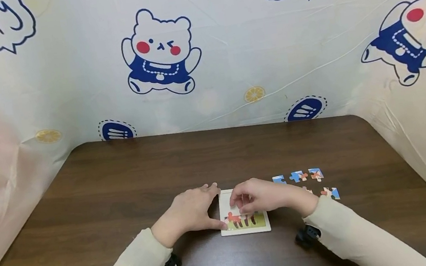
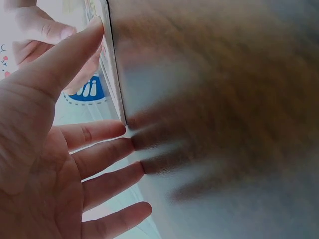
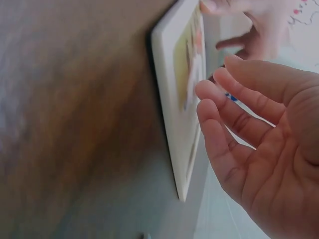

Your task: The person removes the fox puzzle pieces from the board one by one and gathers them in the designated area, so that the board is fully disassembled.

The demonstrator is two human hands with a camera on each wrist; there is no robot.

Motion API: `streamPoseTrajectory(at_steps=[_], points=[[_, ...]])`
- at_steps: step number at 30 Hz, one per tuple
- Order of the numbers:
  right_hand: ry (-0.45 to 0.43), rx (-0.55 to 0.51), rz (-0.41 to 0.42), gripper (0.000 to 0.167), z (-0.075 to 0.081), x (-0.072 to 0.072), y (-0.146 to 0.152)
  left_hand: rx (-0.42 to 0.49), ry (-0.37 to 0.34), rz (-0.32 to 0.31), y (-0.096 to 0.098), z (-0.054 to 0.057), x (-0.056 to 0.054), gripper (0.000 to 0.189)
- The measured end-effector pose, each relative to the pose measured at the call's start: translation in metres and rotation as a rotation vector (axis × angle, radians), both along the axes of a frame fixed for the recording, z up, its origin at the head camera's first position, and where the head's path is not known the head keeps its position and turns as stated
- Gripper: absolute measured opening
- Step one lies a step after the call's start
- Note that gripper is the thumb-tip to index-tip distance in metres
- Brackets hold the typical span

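Observation:
A jigsaw puzzle tray (image 1: 246, 231) with a pale frame lies on the table. Its lower part holds joined pieces (image 1: 256, 221) with a yellow-green ground, brown stripes and a red-orange patch. My left hand (image 1: 192, 208) rests at the tray's left side, fingers spread, the thumb on its lower left edge. In the left wrist view the left fingers (image 2: 107, 172) are straight. My right hand (image 1: 260, 194) hovers low over the middle of the tray, fingers loosely bent. The right wrist view shows the right fingertips (image 3: 205, 92) close over the pieces, with no piece visible between them and the thumb.
Several loose jigsaw pieces (image 1: 297, 176) in blue, white and orange lie right of the tray, some partly behind the right forearm. The brown table (image 1: 141, 175) meets a printed cloth backdrop (image 1: 225, 72) at the back and sides.

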State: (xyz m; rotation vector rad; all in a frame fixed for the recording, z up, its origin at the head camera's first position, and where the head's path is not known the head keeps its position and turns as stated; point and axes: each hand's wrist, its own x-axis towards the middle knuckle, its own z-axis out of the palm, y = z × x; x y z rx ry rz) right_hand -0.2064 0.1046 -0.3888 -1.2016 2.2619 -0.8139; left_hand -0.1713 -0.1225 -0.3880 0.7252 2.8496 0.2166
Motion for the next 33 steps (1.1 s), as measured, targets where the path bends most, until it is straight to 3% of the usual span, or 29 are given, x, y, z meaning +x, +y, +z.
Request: streamPoseTrajectory(at_steps=[21, 33], points=[[0.033, 0.123, -0.001, 0.019, -0.005, 0.007, -0.015, 0.003, 0.002, -0.003, 0.000, 0.001, -0.002, 0.086], [-0.020, 0.067, -0.013, 0.021, -0.008, 0.007, -0.014, -0.014, -0.027, -0.014, -0.001, 0.002, -0.003, 0.090]])
